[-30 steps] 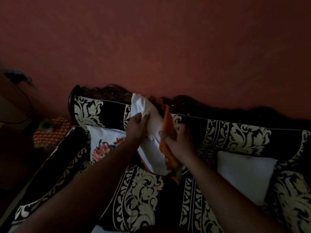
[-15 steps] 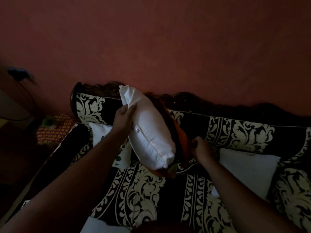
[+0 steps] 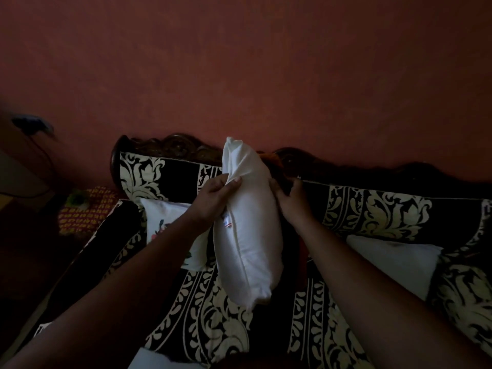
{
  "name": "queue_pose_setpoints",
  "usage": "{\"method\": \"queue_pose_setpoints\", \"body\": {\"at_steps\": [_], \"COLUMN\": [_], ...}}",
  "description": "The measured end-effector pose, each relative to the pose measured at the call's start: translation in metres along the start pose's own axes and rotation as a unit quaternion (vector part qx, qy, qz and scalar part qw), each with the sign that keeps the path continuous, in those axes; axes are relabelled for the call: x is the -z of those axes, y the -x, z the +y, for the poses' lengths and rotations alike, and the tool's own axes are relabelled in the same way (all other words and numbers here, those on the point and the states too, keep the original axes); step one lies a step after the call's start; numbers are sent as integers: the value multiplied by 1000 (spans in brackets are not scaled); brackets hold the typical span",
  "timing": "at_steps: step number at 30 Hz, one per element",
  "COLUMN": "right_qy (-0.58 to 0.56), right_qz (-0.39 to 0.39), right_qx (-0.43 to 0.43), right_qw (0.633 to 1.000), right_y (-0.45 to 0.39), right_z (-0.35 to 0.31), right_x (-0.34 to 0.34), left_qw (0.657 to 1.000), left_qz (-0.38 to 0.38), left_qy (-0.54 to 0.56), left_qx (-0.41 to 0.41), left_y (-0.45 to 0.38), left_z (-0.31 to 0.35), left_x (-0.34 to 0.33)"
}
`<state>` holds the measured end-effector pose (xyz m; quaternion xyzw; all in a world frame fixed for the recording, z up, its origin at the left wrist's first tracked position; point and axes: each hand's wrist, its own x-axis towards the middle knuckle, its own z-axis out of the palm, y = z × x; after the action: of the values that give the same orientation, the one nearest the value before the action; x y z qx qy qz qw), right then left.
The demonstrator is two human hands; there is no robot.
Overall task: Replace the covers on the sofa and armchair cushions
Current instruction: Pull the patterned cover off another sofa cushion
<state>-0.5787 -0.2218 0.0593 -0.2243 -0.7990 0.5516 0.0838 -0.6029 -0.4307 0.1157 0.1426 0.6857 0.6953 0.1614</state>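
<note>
A bare white cushion (image 3: 249,230) stands on end above the sofa seat, held between both hands. My left hand (image 3: 215,198) pinches a fold of its fabric on the left edge, near a small label. My right hand (image 3: 291,199) grips its right edge from behind. A sliver of the orange cover (image 3: 267,155) shows behind the cushion's top; the rest of it is hidden in the dark. A white cushion with a flower print (image 3: 165,222) leans in the sofa's left corner. Another plain white cushion (image 3: 394,259) lies at the right.
The sofa (image 3: 372,209) has black and cream leaf-pattern upholstery and a carved dark wooden back against a red wall. A red-and-yellow patterned object (image 3: 82,209) sits beyond the left armrest. White fabric (image 3: 157,360) shows at the bottom edge. The room is dim.
The white cushion has come out of the orange cover and been raised upright. My right hand let go of the orange cover and moved up to grip the cushion's right edge.
</note>
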Motion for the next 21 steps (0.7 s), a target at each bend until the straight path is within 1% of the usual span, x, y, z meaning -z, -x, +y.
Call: {"method": "queue_pose_setpoints", "body": {"at_steps": [1,2,3,5,7,8,11,13,15,16,17,18,19,20,21], "right_qy": [20,35,37,-11,-79,-92,-52,-39,-40,-49,-60,-57,-56,-56,-70], "right_qz": [28,39,30,-14,-69,-92,-147,-194,-205,-196,-185,-165,-145,-129,-122], "right_qx": [-11,-19,-23,-8,13,32,111,126,126,121,119,118,116,107,95], "right_qw": [999,998,999,1000,994,991,982,972,970,972,974,978,981,984,985], "right_y": [-2,-4,-4,-4,-4,-7,-17,-19,-18,-16,-13,-10,-7,-3,2], "right_z": [8,15,21,20,9,2,-16,-23,-23,-20,-16,-10,-4,2,5], "right_x": [4,8,11,15,19,20,27,30,29,26,24,21,18,15,12], "left_qw": [1000,1000,999,998,996,995,994,992,991,993,993,987,968,937,904], "left_qz": [-8,-17,-25,-41,-53,-54,-66,-88,-108,-110,-103,-84,-51,-6,41], "left_qy": [4,11,19,41,65,71,72,77,52,13,-49,-138,-240,-336,-404], "left_qx": [0,2,8,23,35,42,52,54,54,50,38,5,-47,-100,-135], "left_y": [2,4,7,9,10,9,7,8,9,8,7,7,5,3,3], "left_z": [0,0,0,0,-2,-2,-1,0,-1,-2,-5,-9,-15,-23,-29], "left_x": [1,2,1,3,5,6,8,8,8,9,11,14,19,24,27]}}
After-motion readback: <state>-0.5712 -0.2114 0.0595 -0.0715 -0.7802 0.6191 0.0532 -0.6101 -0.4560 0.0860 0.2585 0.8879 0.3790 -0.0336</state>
